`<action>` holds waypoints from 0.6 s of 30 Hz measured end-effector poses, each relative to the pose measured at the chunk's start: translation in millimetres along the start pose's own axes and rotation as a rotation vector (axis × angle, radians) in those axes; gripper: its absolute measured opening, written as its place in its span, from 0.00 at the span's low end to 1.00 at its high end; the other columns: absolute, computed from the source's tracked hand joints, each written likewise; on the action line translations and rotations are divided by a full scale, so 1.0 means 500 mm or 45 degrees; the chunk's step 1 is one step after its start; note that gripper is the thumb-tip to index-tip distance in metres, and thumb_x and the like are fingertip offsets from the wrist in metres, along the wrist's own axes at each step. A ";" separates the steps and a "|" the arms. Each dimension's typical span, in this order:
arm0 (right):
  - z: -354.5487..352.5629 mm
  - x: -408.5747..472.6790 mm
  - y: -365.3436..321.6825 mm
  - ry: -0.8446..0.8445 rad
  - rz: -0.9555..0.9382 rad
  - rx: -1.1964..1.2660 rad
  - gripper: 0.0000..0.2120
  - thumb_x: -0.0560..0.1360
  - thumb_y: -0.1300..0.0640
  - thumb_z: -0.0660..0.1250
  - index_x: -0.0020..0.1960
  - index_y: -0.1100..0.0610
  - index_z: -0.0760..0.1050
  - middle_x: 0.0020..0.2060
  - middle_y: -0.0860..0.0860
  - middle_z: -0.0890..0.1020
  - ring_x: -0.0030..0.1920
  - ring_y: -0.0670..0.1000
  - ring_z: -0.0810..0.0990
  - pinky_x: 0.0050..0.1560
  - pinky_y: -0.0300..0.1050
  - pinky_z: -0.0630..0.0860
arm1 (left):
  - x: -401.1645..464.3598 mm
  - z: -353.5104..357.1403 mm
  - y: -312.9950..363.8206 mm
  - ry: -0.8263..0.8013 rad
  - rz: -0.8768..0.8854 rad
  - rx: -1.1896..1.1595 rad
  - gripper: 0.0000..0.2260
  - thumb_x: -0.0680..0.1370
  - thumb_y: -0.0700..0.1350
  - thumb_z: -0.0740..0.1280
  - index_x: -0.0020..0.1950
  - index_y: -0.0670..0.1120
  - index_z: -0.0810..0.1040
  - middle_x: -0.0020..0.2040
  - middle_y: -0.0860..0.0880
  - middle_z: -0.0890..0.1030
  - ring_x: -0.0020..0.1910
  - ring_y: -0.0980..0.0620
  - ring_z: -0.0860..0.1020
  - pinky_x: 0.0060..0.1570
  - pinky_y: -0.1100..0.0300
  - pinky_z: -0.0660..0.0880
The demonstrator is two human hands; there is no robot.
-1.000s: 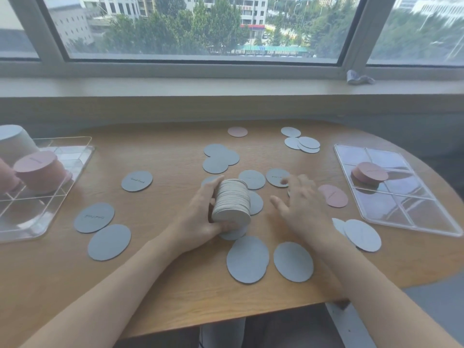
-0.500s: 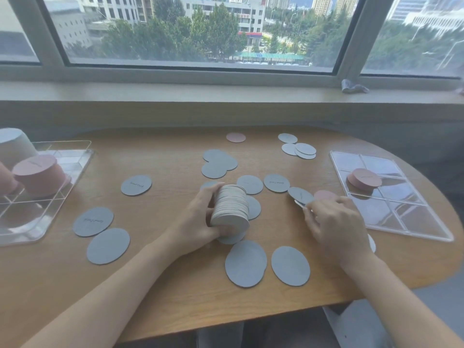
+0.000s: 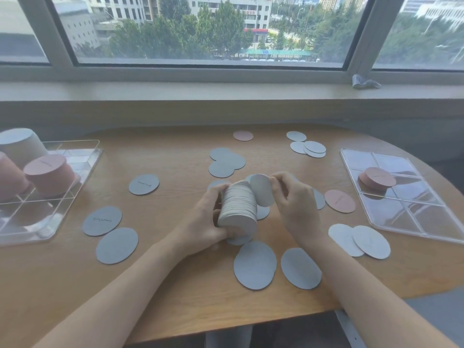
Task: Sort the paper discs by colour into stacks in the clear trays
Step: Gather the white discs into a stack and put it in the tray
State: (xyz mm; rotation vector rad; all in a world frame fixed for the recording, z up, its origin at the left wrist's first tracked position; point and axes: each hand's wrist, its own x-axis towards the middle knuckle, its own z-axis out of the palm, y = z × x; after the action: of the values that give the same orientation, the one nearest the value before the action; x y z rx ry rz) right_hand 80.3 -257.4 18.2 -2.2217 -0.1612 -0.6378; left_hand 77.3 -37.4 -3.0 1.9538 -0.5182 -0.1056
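Note:
My left hand (image 3: 204, 222) grips a thick stack of blue-grey paper discs (image 3: 238, 207), tilted on its side above the table's middle. My right hand (image 3: 295, 199) pinches a single blue-grey disc (image 3: 262, 193) and holds it against the far end of that stack. Several loose blue-grey discs (image 3: 254, 264) lie scattered over the wooden table (image 3: 175, 285). Two pink discs lie loose, one to the right (image 3: 339, 200) and one at the back (image 3: 243, 135). The left clear tray (image 3: 50, 222) holds pink stacks (image 3: 50, 175) and a blue-grey stack (image 3: 21, 144). The right clear tray (image 3: 406, 209) holds a short pink stack (image 3: 378, 180).
A window sill runs behind the table, with a crumpled scrap (image 3: 364, 82) on it at the right. The table's rounded front edge curves in at the lower right. Bare wood shows near the front left corner.
My right hand picked a blue-grey disc off the table at the right and carried it left to the stack. The left hand kept hold of the stack and lifted it slightly.

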 end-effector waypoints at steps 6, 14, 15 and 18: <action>-0.008 0.009 0.031 0.174 -0.047 -0.219 0.07 0.81 0.58 0.63 0.48 0.57 0.79 0.37 0.50 0.82 0.37 0.52 0.77 0.40 0.48 0.72 | -0.006 -0.001 0.003 -0.003 0.001 -0.006 0.40 0.70 0.43 0.81 0.75 0.54 0.63 0.68 0.53 0.73 0.63 0.56 0.79 0.59 0.42 0.79; 0.036 0.015 -0.011 -0.223 0.215 0.344 0.09 0.82 0.57 0.62 0.51 0.46 0.79 0.41 0.45 0.84 0.42 0.49 0.81 0.50 0.54 0.79 | -0.007 0.001 0.003 -0.011 0.015 0.030 0.44 0.69 0.48 0.81 0.79 0.53 0.59 0.72 0.54 0.70 0.70 0.57 0.72 0.65 0.53 0.75; 0.041 0.012 -0.017 -0.279 0.221 0.391 0.09 0.82 0.56 0.62 0.52 0.47 0.80 0.43 0.44 0.84 0.46 0.48 0.81 0.52 0.52 0.79 | -0.007 0.001 0.000 -0.010 0.018 0.068 0.46 0.69 0.50 0.80 0.80 0.54 0.57 0.73 0.55 0.69 0.71 0.58 0.71 0.67 0.53 0.74; 0.042 -0.016 -0.037 -0.472 0.208 0.487 0.17 0.82 0.43 0.57 0.62 0.49 0.78 0.54 0.41 0.82 0.56 0.38 0.78 0.57 0.36 0.71 | -0.007 0.001 -0.002 -0.001 0.014 0.250 0.50 0.69 0.60 0.77 0.81 0.55 0.50 0.76 0.60 0.63 0.71 0.62 0.69 0.70 0.55 0.69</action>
State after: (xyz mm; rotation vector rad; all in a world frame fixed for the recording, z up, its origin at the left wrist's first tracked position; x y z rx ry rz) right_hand 75.7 -228.8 14.9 -1.9337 -0.2623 -0.0881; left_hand 74.3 -36.2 -4.6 2.1422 -0.5569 -0.0500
